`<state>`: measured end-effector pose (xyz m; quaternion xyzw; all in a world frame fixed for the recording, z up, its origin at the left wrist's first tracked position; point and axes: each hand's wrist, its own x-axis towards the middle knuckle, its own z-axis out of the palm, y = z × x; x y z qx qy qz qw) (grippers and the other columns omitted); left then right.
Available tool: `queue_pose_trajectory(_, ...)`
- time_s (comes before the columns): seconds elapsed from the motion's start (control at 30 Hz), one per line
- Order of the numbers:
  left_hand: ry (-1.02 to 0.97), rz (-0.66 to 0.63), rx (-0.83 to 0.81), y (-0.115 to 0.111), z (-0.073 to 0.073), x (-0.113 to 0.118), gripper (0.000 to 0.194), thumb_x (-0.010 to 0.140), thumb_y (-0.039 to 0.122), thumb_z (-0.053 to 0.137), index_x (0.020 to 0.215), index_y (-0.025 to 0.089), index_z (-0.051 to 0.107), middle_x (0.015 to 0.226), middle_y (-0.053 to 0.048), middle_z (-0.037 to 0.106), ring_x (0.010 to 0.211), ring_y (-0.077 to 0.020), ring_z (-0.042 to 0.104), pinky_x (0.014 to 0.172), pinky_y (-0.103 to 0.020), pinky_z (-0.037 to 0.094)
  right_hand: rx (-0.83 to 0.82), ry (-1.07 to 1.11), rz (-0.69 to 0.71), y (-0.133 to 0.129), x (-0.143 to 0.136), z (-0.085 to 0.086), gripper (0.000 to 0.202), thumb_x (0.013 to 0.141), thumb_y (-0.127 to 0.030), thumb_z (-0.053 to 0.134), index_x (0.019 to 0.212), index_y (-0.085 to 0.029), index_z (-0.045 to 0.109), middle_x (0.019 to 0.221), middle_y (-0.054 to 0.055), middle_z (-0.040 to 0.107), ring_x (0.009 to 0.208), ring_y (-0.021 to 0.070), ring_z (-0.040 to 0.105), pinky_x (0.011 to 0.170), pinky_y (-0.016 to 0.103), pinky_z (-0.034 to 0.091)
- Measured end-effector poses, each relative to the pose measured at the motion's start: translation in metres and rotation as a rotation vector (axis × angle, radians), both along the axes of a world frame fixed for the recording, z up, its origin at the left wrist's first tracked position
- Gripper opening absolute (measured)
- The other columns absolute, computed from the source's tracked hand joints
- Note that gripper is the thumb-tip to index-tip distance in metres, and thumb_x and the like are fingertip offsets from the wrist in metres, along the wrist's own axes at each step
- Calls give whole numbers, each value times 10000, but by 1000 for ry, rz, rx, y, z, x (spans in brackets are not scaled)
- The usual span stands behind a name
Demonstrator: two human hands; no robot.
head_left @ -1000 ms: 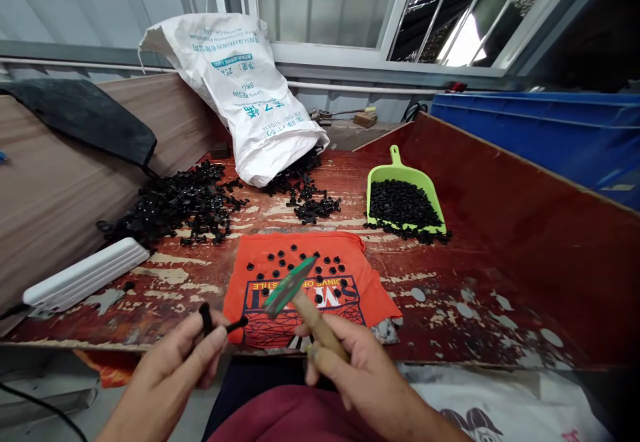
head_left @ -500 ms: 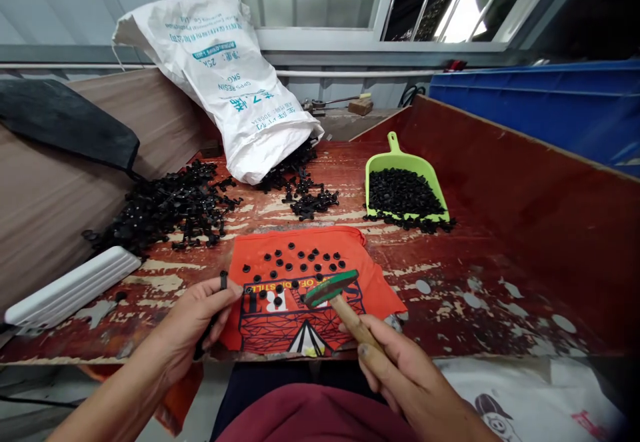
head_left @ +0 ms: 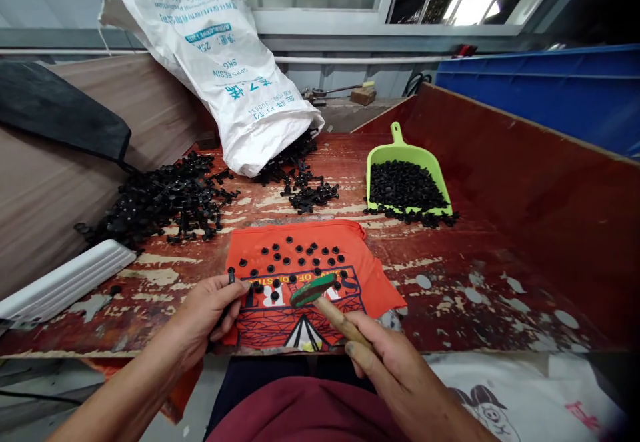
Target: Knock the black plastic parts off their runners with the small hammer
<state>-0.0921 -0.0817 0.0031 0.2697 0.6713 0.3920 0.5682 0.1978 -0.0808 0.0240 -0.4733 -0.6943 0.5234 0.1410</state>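
My left hand (head_left: 213, 305) pinches a small black plastic part (head_left: 231, 275) at the left edge of an orange printed cloth (head_left: 315, 232). Several small black round pieces (head_left: 289, 239) lie scattered over the cloth's upper half. My right hand (head_left: 380, 355) is closed round the wooden handle of a hammer (head_left: 333, 315). The hammer's green, worn head is above the middle of the cloth, to the right of my left hand. Part of the black item inside my left hand is hidden by the fingers.
Black plastic parts (head_left: 165, 199) form a heap at the left, beside a white plastic piece (head_left: 70, 282). Behind, a white sack (head_left: 240, 82) spills more of them. A green dustpan (head_left: 397, 137) holds small black pieces. A blue crate (head_left: 540, 92) stands beyond the right-hand board.
The hammer and my right hand have moved left, nearer to my left hand. My left hand has shifted slightly right. The whole view has also shifted a little.
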Motion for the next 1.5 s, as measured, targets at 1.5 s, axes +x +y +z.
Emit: queue_pose_trajectory(1.5, 159, 4, -10, 8, 0, 2, 396, 632, 493, 745, 632, 201, 477, 377, 82, 488, 261, -43, 340, 308, -146, 157, 265, -49, 99, 23, -13, 13, 418, 1018, -251, 403, 1393, -367, 545, 1072, -2, 743, 883, 200, 683, 818, 308, 516)
